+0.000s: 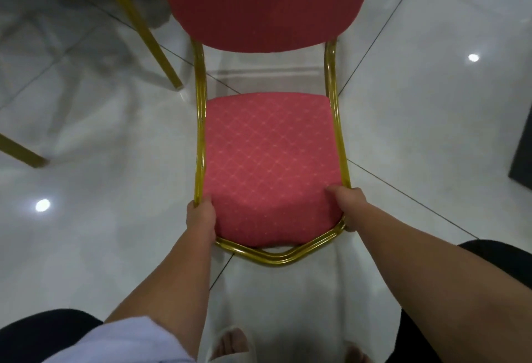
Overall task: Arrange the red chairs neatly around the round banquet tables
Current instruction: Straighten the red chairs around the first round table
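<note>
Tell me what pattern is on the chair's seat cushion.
The seat cushion is pinkish-red with a pale diamond lattice, best seen in the head view.

The chair (pixel 270 161) fills the middle of the floor (pixel 417 118), with both hands on its front corners. To its left, two gold legs (pixel 138 23) of other furniture slant down onto the tiles, narrowing that side. The right side lies open, up to a dark object (pixel 522 158) at the frame's right edge.
</note>
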